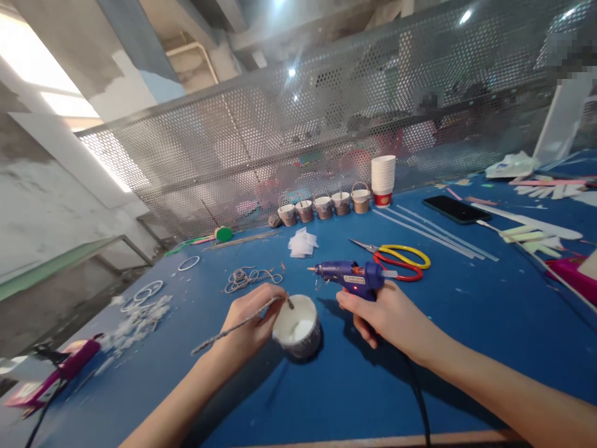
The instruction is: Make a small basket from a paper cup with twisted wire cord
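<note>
Left forearm point(196, 392): bare, slanting up and rightward from the near side of the worktop point(345, 398) toward its middle.
Left wrist point(224, 348): nearly straight, carrying on the line of the forearm.
Left hand point(252, 314): back turned upward, fingers point(270, 292) bent and gathered into a pinch, their tips toward the right.
Right forearm point(504, 379): bare, slanting up and leftward from the right part of the worktop's near edge.
Right wrist point(429, 345): only slightly bent.
Right hand point(377, 314): raised and closed in a grip, thumb point(354, 303) pointing left, lower fingers curled beneath.
Spacing: hands apart, turned toward each other.
</note>
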A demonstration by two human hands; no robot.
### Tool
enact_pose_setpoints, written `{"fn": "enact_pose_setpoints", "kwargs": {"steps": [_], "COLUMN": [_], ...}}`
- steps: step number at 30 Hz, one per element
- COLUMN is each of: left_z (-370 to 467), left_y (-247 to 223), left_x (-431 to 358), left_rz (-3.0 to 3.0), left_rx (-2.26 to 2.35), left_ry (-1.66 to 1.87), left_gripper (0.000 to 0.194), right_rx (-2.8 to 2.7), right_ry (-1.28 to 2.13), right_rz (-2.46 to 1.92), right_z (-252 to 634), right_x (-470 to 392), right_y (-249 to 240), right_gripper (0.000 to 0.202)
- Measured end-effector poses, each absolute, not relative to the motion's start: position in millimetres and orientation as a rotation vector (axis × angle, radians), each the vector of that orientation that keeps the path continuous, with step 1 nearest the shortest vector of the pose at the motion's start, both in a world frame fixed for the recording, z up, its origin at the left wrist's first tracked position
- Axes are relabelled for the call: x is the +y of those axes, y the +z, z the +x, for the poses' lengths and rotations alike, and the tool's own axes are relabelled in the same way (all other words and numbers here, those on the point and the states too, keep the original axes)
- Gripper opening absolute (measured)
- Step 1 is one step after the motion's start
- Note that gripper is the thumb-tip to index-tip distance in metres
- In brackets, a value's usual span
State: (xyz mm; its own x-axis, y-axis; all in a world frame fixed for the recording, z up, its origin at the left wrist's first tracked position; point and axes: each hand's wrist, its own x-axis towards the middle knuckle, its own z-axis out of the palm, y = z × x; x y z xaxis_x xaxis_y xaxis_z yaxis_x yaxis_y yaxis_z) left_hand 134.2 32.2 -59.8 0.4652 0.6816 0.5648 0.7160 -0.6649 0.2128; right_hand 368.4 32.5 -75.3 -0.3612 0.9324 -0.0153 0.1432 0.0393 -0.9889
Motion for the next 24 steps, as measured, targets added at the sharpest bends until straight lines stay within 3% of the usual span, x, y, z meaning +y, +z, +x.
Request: {"fn": "enact_pose_setpoints", "kwargs": {"steps": [6, 24], "left_z": [133, 126], "left_y": [-61, -66], "left_x": [33, 33], "left_rz": [-2.634, -2.625], "left_rx": [-1.226, -1.247], "left_ry": [-0.972, -1.021], "left_gripper": [0.014, 0.016], "right_rx": [-1.553, -1.452], "right_ry": [1.374, 1.304], "right_rz": [-1.096, -1.042], "right_z": [350, 312], "right_x": [33, 37], "right_y": [-75, -91], "right_gripper": [0.012, 0.013]}}
